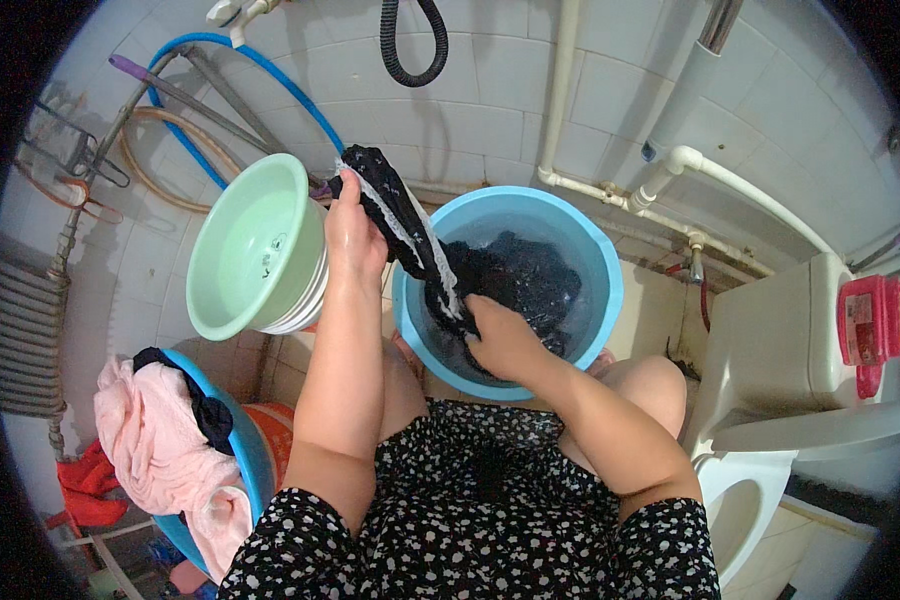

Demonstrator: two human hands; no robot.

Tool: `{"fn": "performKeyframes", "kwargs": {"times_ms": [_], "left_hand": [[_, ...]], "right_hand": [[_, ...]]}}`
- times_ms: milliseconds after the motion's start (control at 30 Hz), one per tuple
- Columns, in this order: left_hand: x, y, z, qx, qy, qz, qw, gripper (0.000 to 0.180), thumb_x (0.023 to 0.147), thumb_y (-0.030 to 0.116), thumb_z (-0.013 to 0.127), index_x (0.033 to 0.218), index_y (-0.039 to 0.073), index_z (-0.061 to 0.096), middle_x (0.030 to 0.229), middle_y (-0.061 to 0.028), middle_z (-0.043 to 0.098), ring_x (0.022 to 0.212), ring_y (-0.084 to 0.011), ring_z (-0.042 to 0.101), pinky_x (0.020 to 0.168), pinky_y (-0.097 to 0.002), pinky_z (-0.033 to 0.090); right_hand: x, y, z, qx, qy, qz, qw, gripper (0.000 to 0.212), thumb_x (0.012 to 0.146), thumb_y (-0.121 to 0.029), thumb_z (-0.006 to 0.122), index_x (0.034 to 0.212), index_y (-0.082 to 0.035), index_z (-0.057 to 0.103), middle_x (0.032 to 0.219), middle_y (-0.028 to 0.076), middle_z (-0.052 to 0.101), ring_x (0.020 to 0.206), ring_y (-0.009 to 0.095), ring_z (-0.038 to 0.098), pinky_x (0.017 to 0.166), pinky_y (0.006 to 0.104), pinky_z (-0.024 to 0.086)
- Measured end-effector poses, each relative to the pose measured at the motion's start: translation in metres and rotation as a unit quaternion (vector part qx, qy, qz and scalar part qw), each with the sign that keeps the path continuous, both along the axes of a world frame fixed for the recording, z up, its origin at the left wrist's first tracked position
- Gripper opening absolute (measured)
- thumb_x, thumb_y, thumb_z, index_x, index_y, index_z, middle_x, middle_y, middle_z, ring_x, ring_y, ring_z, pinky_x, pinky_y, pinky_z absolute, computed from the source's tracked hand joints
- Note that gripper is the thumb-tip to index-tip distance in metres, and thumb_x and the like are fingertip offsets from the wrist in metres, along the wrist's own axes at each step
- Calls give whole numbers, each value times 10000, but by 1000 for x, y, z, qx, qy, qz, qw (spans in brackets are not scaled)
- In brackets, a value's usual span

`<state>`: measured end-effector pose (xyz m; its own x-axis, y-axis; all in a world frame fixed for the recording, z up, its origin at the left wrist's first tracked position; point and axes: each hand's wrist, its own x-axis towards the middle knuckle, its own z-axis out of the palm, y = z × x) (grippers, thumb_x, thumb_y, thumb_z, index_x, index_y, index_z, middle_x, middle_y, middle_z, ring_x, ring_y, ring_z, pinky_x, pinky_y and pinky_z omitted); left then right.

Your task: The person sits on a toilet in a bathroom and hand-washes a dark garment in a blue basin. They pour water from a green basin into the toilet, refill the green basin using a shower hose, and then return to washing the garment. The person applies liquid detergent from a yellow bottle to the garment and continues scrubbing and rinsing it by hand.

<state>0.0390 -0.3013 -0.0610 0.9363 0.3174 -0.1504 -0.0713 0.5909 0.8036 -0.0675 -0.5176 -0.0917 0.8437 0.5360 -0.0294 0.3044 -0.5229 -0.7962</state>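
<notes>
A black garment [395, 215] with white specks is stretched slantwise between my hands. A ragged white strip runs along its length; I cannot tell whether it is trim or suds. My left hand [355, 235] is closed on the upper end, left of the blue basin [611, 270]. Over the basin's near left part, my right hand [503, 338] grips the lower end, fingers curled round the cloth. More dark cloth [530, 275] lies in cloudy water in this basin, and I cannot tell whether it is the same piece.
A pale green basin [205, 270] tilts on stacked white ones beyond my left forearm. Lower left, a blue tub [255, 450] holds pink cloth [155, 420]. A toilet [770, 350] stands at right. Pipes [560, 100], a blue hose [290, 85] and a black hose [410, 75] run along the wall.
</notes>
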Motion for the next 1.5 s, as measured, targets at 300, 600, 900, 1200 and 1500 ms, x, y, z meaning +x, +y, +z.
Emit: {"fn": "performKeyframes", "kwargs": {"times_ms": [300, 600, 900, 1200, 1500], "left_hand": [[-8, -26, 24, -62, 49, 32, 996, 331, 960, 314, 445, 1090, 27, 546, 1037, -78, 616, 917, -213, 593, 813, -368, 484], [-10, -31, 26, 52, 93, -88, 990, 331, 954, 323, 452, 1071, 36, 567, 992, -79, 634, 860, -210, 621, 763, -353, 505], [-36, -42, 31, 596, 69, -453, 660, 509, 826, 459, 618, 1027, -9, 603, 920, -137, 656, 870, -186, 593, 791, -344, 471], [-39, -59, 18, 102, -59, -296, 948, 408, 837, 318, 611, 1097, 6, 581, 1018, -89, 636, 943, -199, 592, 848, -323, 459], [-58, -143, -37, -284, 92, -170, 939, 430, 967, 348, 307, 1314, 114, 409, 1297, -93, 478, 1160, -230, 484, 1020, -415, 345]], "right_hand": [[-6, -3, 8, -22, -73, -70, 995, 264, 774, -26, 553, 1024, 3, 476, 927, 192, 525, 888, 396, 556, 754, 461, 464], [24, -39, 20, -93, -82, -164, 979, 253, 783, -21, 516, 1033, -59, 534, 983, 213, 598, 886, 414, 579, 762, 495, 467], [85, -109, 36, 257, -2, -383, 887, 271, 811, -46, 538, 1080, -27, 569, 943, 81, 623, 853, 178, 570, 783, 288, 449], [70, -79, 52, 569, 193, -242, 762, 404, 838, 7, 410, 1225, -58, 500, 1122, 119, 579, 1000, 218, 561, 905, 327, 437], [47, 0, 16, -3, -232, -181, 956, 516, 748, -66, 567, 1257, -83, 481, 1456, 80, 300, 1369, 309, 198, 1101, 536, 75]]}}
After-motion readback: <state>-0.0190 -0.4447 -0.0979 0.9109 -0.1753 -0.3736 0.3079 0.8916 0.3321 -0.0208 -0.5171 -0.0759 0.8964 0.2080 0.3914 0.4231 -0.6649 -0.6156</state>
